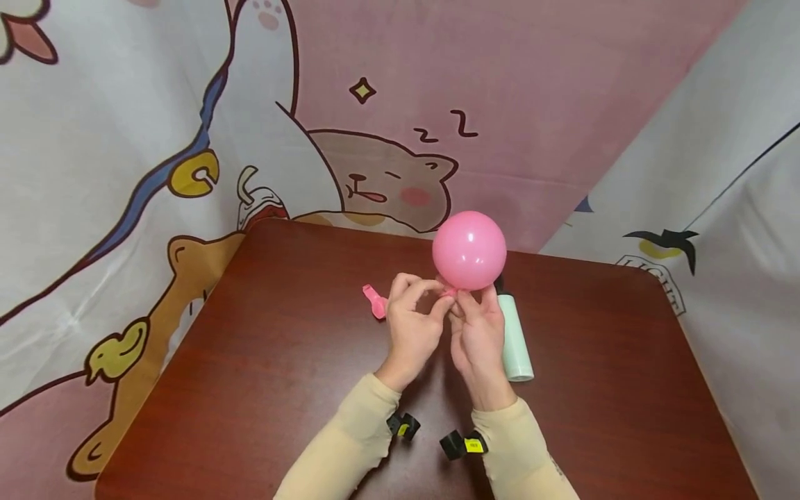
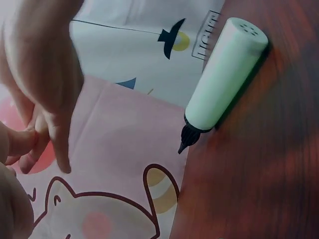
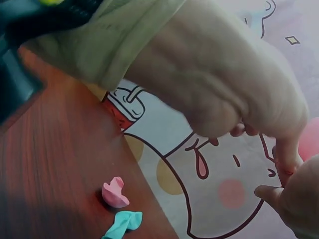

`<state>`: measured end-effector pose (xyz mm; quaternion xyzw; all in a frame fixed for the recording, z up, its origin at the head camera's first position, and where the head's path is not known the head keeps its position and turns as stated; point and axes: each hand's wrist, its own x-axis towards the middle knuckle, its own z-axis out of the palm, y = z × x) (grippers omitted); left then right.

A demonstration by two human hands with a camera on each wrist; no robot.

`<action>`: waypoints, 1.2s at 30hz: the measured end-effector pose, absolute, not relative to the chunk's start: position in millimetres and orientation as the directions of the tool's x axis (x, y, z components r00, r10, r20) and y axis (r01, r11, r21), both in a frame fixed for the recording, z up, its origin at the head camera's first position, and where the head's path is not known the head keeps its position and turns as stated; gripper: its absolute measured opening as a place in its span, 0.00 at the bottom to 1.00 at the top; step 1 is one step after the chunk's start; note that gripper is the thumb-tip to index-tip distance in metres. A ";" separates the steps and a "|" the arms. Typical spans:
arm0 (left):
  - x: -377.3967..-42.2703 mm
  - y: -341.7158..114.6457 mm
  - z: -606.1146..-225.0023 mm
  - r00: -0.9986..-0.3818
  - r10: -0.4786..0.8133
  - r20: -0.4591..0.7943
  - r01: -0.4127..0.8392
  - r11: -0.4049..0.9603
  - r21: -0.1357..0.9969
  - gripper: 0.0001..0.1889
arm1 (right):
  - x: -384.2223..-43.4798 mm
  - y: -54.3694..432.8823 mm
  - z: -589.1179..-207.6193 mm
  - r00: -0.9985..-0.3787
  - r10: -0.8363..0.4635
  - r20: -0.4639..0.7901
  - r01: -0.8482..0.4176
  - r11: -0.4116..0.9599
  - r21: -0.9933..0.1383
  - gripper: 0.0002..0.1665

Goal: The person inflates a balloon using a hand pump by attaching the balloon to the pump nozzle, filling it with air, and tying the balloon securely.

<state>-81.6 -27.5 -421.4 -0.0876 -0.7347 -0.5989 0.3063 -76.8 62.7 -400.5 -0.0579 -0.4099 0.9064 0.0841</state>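
An inflated pink balloon (image 1: 469,248) is held up over the far part of the table, its neck pointing down toward both hands. My left hand (image 1: 415,325) pinches at the balloon's neck with thumb and index finger. From the other side, my right hand (image 1: 478,335) also pinches the neck, close under the round body. The fingertips of the two hands nearly meet there, and they cover most of the neck. In the left wrist view, the right hand (image 2: 47,64) hides much of the balloon. The right wrist view shows only the balloon's edge (image 3: 310,139).
A mint-green hand pump (image 1: 516,340) with a black nozzle lies right of my right hand. Left of my hands lies a limp pink balloon (image 1: 375,303); a limp turquoise balloon (image 3: 124,223) appears beside it in the right wrist view. A printed cloth (image 1: 531,83) hangs behind the brown table (image 1: 262,389).
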 end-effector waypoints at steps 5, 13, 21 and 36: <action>-81.9 -22.6 -422.4 -0.784 -0.258 0.565 0.505 0.265 0.821 0.06 | -76.5 62.9 -399.4 -0.979 0.203 -0.010 -0.127 -0.653 -0.747 0.22; -84.4 -23.5 -414.2 -0.805 -0.218 0.552 0.465 0.347 0.814 0.06 | -75.4 66.7 -398.9 -0.978 0.209 0.003 -0.136 -0.627 -0.767 0.25; -88.7 -27.2 -412.7 -0.798 -0.027 0.601 0.517 0.481 0.708 0.07 | -77.1 71.1 -398.3 -0.973 0.230 0.024 -0.152 -0.558 -0.816 0.29; -104.8 -48.7 -410.8 -0.677 0.459 0.575 0.673 0.703 0.230 0.09 | -81.5 73.9 -407.7 -0.962 0.261 0.081 -0.171 -0.345 -0.923 0.38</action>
